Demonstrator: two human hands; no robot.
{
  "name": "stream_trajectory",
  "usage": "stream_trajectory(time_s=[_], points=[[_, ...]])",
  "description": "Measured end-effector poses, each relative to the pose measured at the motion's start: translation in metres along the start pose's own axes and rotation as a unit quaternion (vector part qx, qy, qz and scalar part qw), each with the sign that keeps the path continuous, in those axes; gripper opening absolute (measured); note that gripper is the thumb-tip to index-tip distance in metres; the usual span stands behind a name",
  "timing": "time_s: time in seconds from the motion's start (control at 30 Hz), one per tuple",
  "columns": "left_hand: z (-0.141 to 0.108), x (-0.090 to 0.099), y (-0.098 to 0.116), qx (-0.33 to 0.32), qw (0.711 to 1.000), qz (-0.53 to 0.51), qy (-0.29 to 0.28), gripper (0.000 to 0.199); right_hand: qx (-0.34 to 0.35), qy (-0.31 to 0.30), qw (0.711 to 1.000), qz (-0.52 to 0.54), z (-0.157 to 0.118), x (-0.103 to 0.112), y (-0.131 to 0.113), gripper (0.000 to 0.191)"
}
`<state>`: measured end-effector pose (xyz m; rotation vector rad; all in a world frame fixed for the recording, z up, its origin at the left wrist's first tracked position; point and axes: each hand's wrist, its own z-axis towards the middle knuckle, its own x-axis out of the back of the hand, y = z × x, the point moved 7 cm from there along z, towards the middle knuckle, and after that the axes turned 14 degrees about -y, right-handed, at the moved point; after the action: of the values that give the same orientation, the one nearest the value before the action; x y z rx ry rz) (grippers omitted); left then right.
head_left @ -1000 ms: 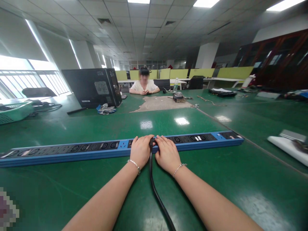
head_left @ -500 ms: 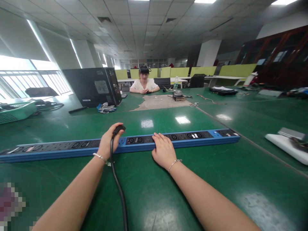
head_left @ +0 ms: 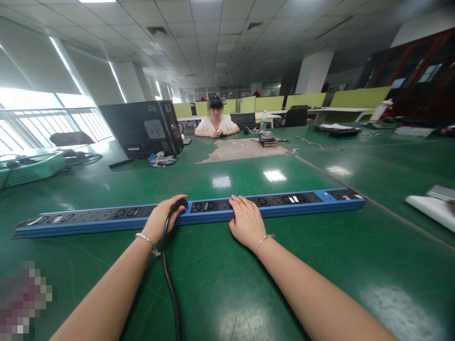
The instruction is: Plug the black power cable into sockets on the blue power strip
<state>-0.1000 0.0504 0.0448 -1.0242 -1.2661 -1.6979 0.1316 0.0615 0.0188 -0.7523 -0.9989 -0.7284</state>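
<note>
At blue power strip (head_left: 209,216), left hand (head_left: 159,221) holds plug (head_left: 180,204).

Left of green table (head_left: 213,265): bright windows (head_left: 28,98), pale blinds (head_left: 31,66) part-lowered. Beyond table: yellow-green partitions (head_left: 305,100), white desks (head_left: 330,111), black chairs (head_left: 296,117). Far right of table: reddish-brown cabinets (head_left: 412,71). Above: tiled ceiling (head_left: 201,47), vents (head_left: 157,31).

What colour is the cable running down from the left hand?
Black; the cable shows best in the head view, below the left hand.
</note>
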Motion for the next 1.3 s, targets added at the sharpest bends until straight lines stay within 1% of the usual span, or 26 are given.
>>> stream_trajectory(time_s=[0.17, 0.33, 0.47, 0.67, 0.9, 1.07, 1.17, 1.23, 1.3], points=[[-0.003, -0.006, 0.005, -0.021, 0.998, 0.063, 0.008, 0.039, -0.001, 0.003, 1.000, 0.001, 0.000, 0.000, 0.001, 0.051], [-0.012, -0.007, 0.014, -0.012, 0.992, 0.118, 0.041, 0.036, 0.001, -0.001, 1.000, -0.004, 0.000, 0.000, 0.000, 0.051], [-0.015, -0.005, 0.022, -0.007, 0.988, 0.140, 0.058, 0.037, -0.006, 0.004, 1.000, 0.000, 0.000, 0.000, 0.000, 0.049], [-0.011, -0.009, 0.017, 0.039, 0.990, 0.113, 0.070, 0.033, -0.003, 0.004, 1.000, 0.006, 0.000, 0.001, 0.000, 0.050], [-0.016, -0.010, 0.019, 0.019, 0.990, 0.125, 0.065, 0.035, -0.003, 0.007, 1.000, 0.008, 0.000, 0.001, 0.000, 0.049], [-0.013, -0.013, 0.015, 0.022, 0.991, 0.110, 0.077, 0.032, -0.004, 0.002, 1.000, 0.004, 0.000, 0.002, 0.001, 0.049], [-0.011, -0.015, 0.014, 0.012, 0.993, 0.088, 0.082, 0.030, 0.001, 0.001, 1.000, 0.005, 0.000, 0.002, 0.001, 0.049], [-0.011, -0.011, 0.015, 0.001, 0.993, 0.053, 0.102, 0.030, 0.001, 0.001, 1.000, 0.004, 0.001, 0.002, 0.001, 0.050], [-0.015, 0.002, 0.012, 0.010, 0.988, 0.003, 0.156, 0.032, 0.003, 0.001, 1.000, 0.002, 0.001, 0.001, 0.001, 0.050]])
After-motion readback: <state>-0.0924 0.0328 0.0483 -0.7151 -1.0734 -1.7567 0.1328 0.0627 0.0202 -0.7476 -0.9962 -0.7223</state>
